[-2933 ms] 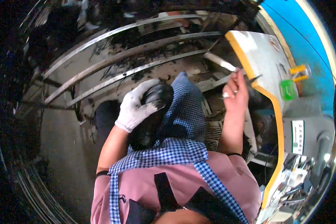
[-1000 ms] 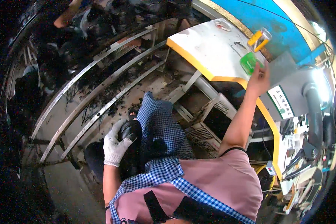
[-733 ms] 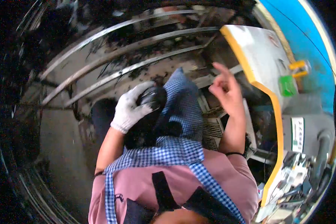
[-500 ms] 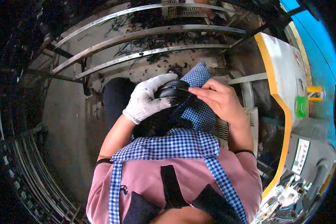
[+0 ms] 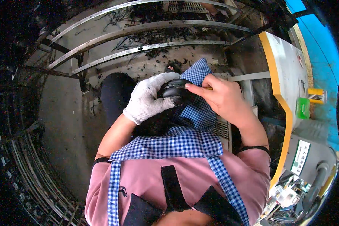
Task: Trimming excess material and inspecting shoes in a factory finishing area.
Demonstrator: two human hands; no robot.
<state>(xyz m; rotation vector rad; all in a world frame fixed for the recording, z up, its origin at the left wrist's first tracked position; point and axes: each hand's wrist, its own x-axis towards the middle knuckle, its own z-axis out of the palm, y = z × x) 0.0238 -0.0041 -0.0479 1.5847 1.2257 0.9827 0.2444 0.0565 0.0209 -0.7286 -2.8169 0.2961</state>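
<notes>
Clasping the black rounded piece (image 5: pixel 174 91) near the checked apron (image 5: pixel 199 115) in the gloved left hand (image 5: pixel 148 96); pinching a slim tool (image 5: pixel 209 88) in the bare right hand (image 5: pixel 225 97) at its edge. Apparently working that edge; next, steady the piece, guide the tool clear of the glove

Dark scraps (image 5: pixel 160 34) litter the grey floor (image 5: pixel 62 120) beneath far metal rails (image 5: pixel 169 44); at right, a yellow-edged white surface (image 5: pixel 287 62) stands beside a blue wall (image 5: pixel 324 52).
</notes>
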